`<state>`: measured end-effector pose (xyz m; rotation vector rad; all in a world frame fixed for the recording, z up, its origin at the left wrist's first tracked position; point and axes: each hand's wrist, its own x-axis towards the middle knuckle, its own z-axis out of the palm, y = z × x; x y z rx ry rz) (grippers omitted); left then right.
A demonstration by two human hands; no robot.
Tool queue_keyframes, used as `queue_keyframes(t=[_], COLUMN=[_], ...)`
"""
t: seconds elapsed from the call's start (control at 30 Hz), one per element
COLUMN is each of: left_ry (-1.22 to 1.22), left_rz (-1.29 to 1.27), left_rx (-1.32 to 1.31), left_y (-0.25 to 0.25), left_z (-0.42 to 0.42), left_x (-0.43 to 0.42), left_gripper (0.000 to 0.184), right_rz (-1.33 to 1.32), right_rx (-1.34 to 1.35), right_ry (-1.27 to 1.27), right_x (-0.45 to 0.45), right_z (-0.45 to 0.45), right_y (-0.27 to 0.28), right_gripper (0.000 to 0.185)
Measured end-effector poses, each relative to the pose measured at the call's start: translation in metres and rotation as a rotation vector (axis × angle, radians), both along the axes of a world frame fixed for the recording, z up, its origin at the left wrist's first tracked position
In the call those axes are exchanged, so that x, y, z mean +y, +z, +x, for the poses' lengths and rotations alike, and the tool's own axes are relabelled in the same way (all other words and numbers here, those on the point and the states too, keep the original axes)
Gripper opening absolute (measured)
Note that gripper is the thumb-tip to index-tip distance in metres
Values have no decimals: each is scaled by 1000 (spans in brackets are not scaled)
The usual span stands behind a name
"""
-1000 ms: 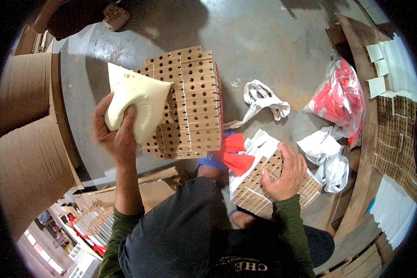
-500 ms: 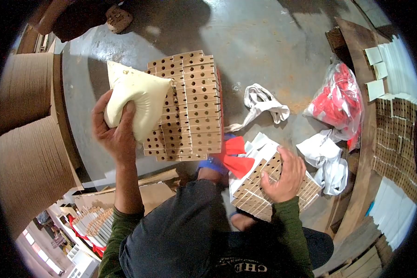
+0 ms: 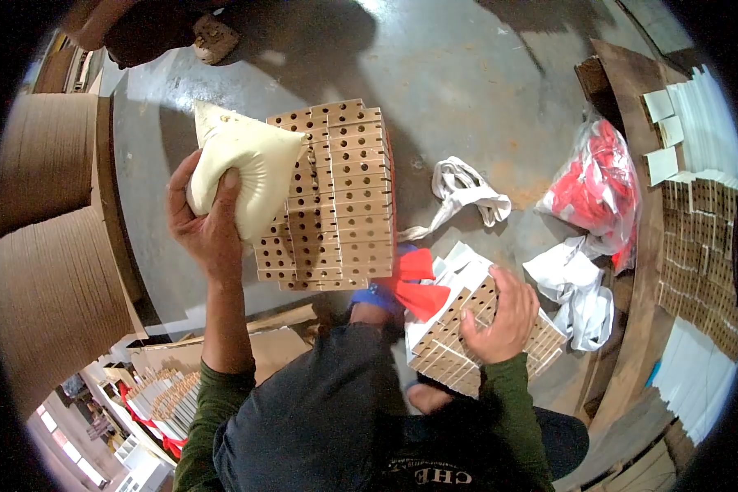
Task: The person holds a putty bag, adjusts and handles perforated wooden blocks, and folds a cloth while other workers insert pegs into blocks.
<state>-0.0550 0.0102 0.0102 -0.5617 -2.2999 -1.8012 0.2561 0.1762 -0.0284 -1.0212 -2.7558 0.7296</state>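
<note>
pouch (image 3: 262,176): in the left hand, overlapping the left side of the big stack (image 3: 357,197); contact between them cannot be told
look: pale cream, smooth, plump, deeply dented under the thumb, wrinkles fanning out, small specks near the upper corner
axis: longest from the upper-left corner down to the rounded bottom, foot leaning right; another corner points right, across the stack's round holes
left hand (image 3: 205,234): fingers clenched on the pouch, thumb pressed across its front, forearm upright from a green sleeve (image 3: 224,395)
right hand (image 3: 504,324): laid on the small stack (image 3: 439,348), fingers released and extended forward, thumb splayed
between stacks: red cloth (image 3: 418,283)
farther out: white band (image 3: 459,197) and plastic bag (image 3: 600,184) on the floor (image 3: 435,90)
</note>
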Motion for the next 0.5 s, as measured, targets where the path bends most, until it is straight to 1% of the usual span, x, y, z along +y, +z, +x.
queue_keyframes(t=[0.17, 0.27, 0.33, 0.5], left_ry=[-30, -31, -34, 11], left_rz=[-15, -57, -87, -3], left_rx=[16, 30, 11, -26], left_y=[-1, -3, -2, -1], left_z=[1, -2, -4, -5], left_x=[2, 3, 7, 14], left_gripper=[35, 37, 34, 36], right_rz=[-7, -4, -3, -7], right_rx=[-7, -9, -20, -27], right_ry=[-2, 0, -3, -9], right_x=[0, 0, 0, 0], right_z=[1, 1, 1, 1], right_y=[0, 0, 0, 0], right_gripper=[65, 65, 65, 65])
